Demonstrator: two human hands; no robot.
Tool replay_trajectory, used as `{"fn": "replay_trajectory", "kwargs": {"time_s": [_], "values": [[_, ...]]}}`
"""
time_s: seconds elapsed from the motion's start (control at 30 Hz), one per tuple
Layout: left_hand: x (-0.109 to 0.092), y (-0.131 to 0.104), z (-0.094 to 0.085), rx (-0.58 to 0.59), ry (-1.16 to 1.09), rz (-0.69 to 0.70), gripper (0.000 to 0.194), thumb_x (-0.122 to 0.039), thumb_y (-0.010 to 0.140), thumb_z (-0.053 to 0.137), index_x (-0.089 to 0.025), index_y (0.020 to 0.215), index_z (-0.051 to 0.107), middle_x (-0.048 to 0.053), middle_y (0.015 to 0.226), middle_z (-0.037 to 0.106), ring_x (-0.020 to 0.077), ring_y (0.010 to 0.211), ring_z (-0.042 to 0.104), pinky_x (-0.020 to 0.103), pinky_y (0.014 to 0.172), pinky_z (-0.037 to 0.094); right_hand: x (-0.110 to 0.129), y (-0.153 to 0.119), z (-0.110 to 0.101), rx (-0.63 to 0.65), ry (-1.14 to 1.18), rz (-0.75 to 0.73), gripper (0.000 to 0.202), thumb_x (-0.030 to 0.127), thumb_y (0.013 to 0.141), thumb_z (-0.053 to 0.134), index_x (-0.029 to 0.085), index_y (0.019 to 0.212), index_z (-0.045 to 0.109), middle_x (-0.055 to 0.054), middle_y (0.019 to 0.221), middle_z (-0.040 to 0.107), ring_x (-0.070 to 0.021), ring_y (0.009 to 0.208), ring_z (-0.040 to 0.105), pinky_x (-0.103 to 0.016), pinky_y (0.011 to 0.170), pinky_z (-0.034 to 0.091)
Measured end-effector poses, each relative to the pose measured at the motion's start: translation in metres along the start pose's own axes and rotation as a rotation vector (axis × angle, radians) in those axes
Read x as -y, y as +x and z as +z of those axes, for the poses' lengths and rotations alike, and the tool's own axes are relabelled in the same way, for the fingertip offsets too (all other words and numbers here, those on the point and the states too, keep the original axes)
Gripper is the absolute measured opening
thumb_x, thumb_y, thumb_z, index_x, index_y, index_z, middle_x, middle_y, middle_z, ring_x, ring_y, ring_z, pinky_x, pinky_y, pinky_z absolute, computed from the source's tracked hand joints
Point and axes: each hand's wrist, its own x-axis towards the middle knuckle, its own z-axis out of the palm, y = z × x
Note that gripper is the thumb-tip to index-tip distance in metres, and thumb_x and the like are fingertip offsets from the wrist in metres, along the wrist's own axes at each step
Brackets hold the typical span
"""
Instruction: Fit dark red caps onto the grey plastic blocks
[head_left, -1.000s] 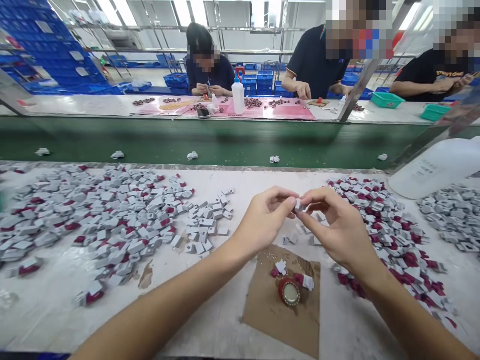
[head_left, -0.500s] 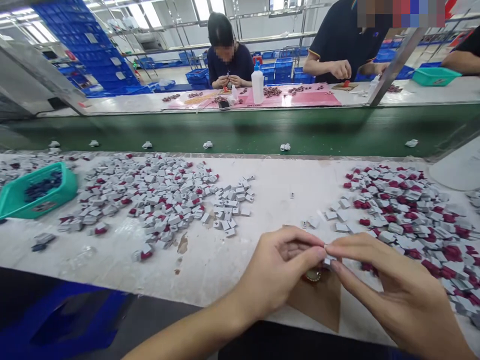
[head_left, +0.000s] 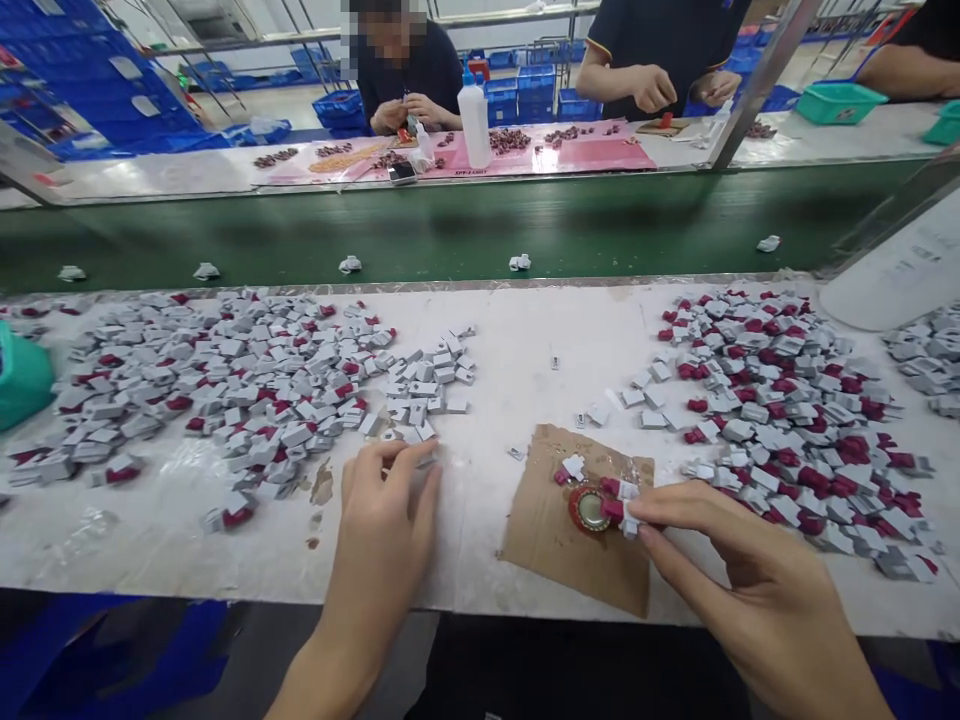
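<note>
While our right grip [head_left: 739, 560] pinches a grey-and-maroon piece [head_left: 628, 522] between thumb and fingers, we see it at the fingertips, its maroon end beside the bottle cap [head_left: 590, 509] just to their left; whether the two touch, we cannot tell. Under the cap lies a cardboard sheet [head_left: 555, 550], and on it, just beyond those fingertips, we find a second two-coloured piece [head_left: 610, 486], with a third piece [head_left: 574, 467] farther left, beyond the cap. Well to the left, our left grip [head_left: 379, 515] has its fingers bent at the near edge of some loose grey blocks [head_left: 424, 390]; a grey bit [head_left: 427, 458] shows by the fingertips, but we cannot tell if it is clasped. Beyond and left of that grip spreads a heap of grey and maroon pieces [head_left: 277, 360] on our bench [head_left: 510, 340], and beyond and right of the right grip, another heap [head_left: 780, 400], with a white container [head_left: 907, 265] past it. Farther ahead of both grips, a green belt [head_left: 450, 225] bears spaced pale pieces [head_left: 519, 262], and across it we see a white bottle [head_left: 474, 125] and co-workers [head_left: 660, 40].
</note>
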Motion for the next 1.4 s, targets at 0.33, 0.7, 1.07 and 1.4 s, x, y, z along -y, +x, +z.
{"fn": "replay_trajectory", "kwargs": {"time_s": [0.33,0.7,1.07,1.4], "values": [[-0.009,-0.019,-0.017,0.066,-0.251,-0.3,0.024,-0.046,0.107,0.071,-0.028,0.122,0.075,0.009,0.115,0.078,0.0357,0.113,0.072,0.042,0.081,0.058,0.007,0.004,0.006,0.049,0.03,0.014,0.015,0.024,0.105,0.079,0.035,0.108,0.088,-0.004,0.102,0.086,-0.027,0.093,0.084,-0.037,0.075,0.07],[-0.039,0.004,-0.008,0.058,-0.335,0.039,0.018,-0.019,0.107,0.061,-0.023,0.112,0.077,0.007,0.104,0.071,0.0239,0.094,0.073,0.036,0.083,0.061,0.0,0.001,0.002,-0.072,0.199,0.173,0.01,0.031,0.099,0.089,0.039,0.103,0.094,-0.004,0.102,0.088,-0.0253,0.095,0.085,-0.033,0.079,0.073],[-0.068,0.023,-0.015,0.297,-0.898,-0.282,0.02,-0.039,0.103,0.083,-0.03,0.12,0.086,0.005,0.113,0.084,0.0248,0.096,0.078,0.036,0.087,0.066,-0.004,0.011,0.008,-0.141,0.637,0.375,0.011,0.039,0.094,0.097,0.033,0.102,0.095,-0.004,0.104,0.093,-0.0229,0.099,0.09,-0.027,0.09,0.073],[-0.126,0.062,-0.007,0.602,-1.428,-0.399,0.022,-0.037,0.103,0.087,-0.021,0.118,0.083,0.007,0.103,0.085,0.0221,0.094,0.082,0.03,0.083,0.071,0.001,0.02,0.009,-0.211,0.667,0.281,0.009,0.038,0.094,0.096,0.035,0.102,0.093,-0.003,0.105,0.088,-0.0254,0.098,0.087,-0.039,0.088,0.076]]}}
